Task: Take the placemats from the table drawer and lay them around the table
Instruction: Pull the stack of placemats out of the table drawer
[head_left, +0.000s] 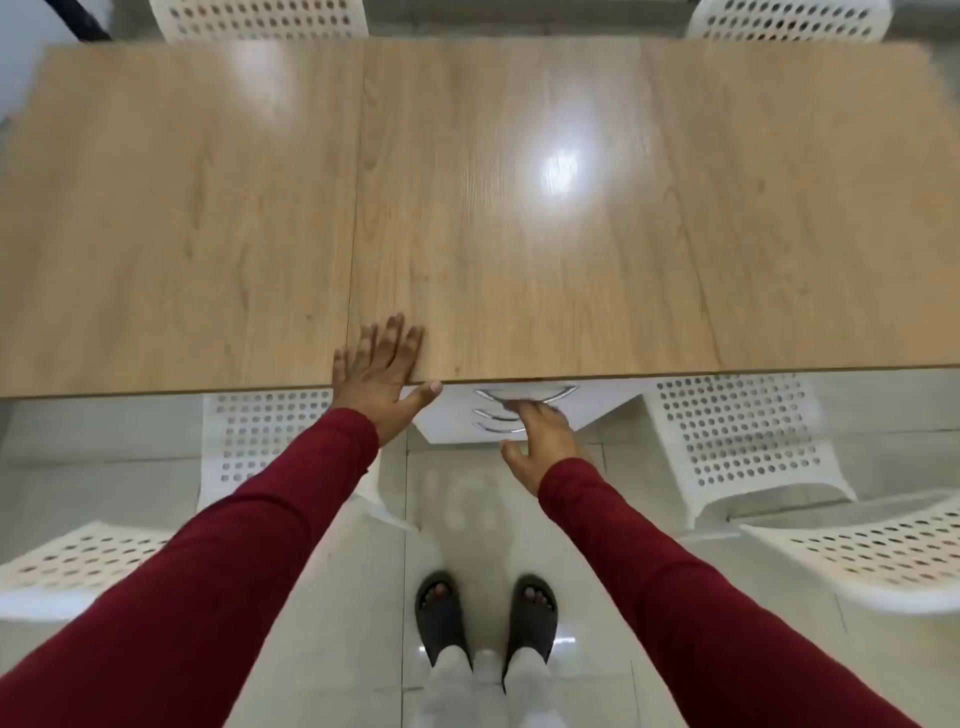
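Note:
A bare wooden table (519, 234) fills the upper view. Under its near edge hangs a white drawer unit (457, 415) with three curved chrome handles, all drawers closed. My left hand (382, 371) lies flat on the table's near edge, fingers spread, thumb hooked under the rim. My right hand (540, 441) reaches below the edge; its blurred fingers touch the top chrome handle (524, 394). Whether the fingers are curled round the handle I cannot tell. No placemats are visible.
White perforated plastic chairs stand tucked at the near side, one left (260, 436) and one right (737, 436), with two more at the far side (260, 21). Two further chair seats flank me low left (78, 566) and low right (872, 551). My sandalled feet stand on pale floor tiles.

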